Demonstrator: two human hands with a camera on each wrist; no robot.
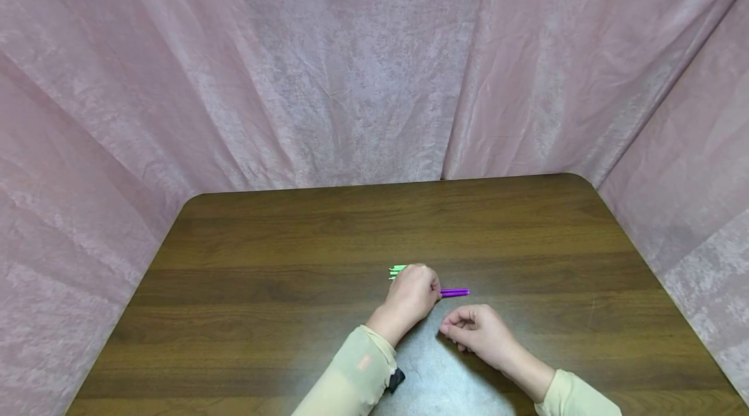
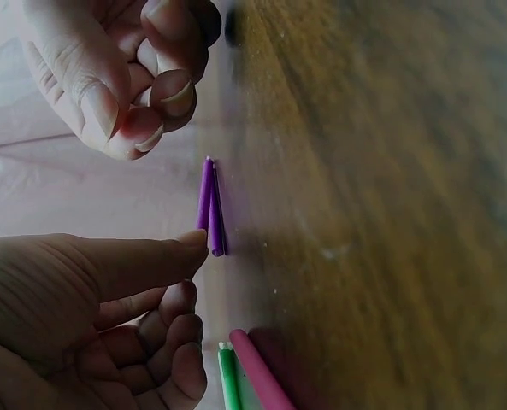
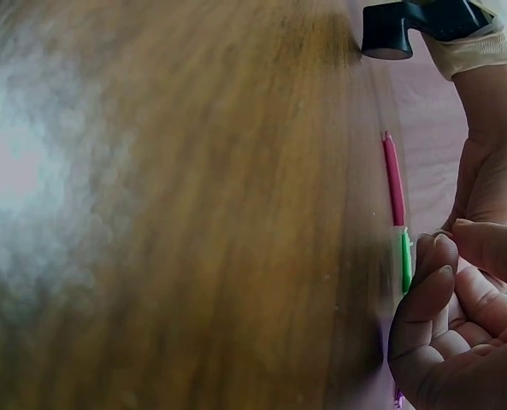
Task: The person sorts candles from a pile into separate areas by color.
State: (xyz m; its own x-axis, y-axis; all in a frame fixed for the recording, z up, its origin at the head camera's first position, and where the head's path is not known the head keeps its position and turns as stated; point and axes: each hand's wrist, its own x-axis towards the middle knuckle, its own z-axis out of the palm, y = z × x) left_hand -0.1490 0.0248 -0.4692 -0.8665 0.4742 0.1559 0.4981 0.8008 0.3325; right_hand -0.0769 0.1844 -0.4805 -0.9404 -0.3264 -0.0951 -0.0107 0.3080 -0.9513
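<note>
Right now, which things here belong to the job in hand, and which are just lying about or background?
Likely in the job:
purple sticks, at the left hand
green sticks
pink stick

Likely just surroundings:
wooden table
curtain
black wrist gadget

The left hand's (image 2: 69,299) thumb tip overlaps the near end of the purple sticks (image 2: 216,213) — right hand (image 2: 103,77) past their far end, pink stick (image 2: 260,369) and green sticks (image 2: 228,376) before them.

Smooth plastic-looking purple sticks (image 1: 454,292), glossy wood-grain table (image 1: 263,240), velvety cloth curtain (image 1: 351,78), matt sleeves (image 1: 348,377)
</note>
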